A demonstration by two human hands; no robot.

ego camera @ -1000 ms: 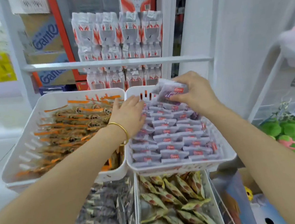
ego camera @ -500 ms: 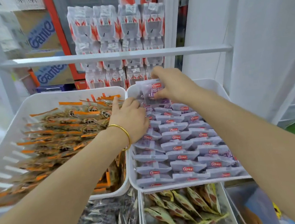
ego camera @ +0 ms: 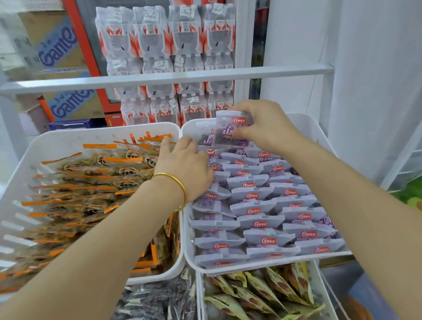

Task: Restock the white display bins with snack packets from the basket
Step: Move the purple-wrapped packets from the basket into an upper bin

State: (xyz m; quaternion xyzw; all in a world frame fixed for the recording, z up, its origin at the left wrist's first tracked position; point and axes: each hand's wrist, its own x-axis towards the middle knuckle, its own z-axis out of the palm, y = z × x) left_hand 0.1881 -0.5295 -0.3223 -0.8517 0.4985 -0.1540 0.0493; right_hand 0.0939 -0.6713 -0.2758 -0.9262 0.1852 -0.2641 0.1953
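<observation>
Pinching a purple packet point(ego camera: 230, 130), right hand point(ego camera: 265, 127) hovers over the bin point(ego camera: 268, 263); left hand point(ego camera: 187, 166) loosely presses packets point(ego camera: 259, 206).

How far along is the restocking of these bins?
Done: rows of purple packets fill most of the right bin. In hand: the right hand holds a small stack at the back; the left hand rests on the rows. Left: the back gap; the basket is out of view.

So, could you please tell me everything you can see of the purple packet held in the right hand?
The purple packet is a glossy plastic pouch, partly see-through, with a red logo patch near its top and pale characters below. It stands upright, facing the camera, over the far end of the right white bin, above rows of matching packets. The right hand pinches its right side.
</observation>
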